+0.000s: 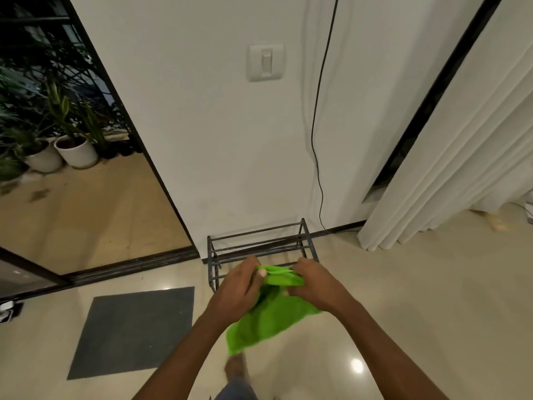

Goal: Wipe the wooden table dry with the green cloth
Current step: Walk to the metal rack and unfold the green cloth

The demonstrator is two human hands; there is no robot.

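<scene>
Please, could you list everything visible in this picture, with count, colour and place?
green cloth: one, bright green, between both hands
metal rack: one, dark grey, floor, against wall
floor mat: one, grey, floor, left
wall switch: one, white, wall above rack
cable: one, black, hanging down wall
curtain: one, white, right
plant pots: two, white, outside doorway, far left
left hand: one, grips cloth
right hand: one, grips cloth

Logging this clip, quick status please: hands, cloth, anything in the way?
Left hand and right hand both grip the green cloth at its top, rest hanging. No wooden table in view. Metal rack on floor just ahead, grey mat left.
</scene>
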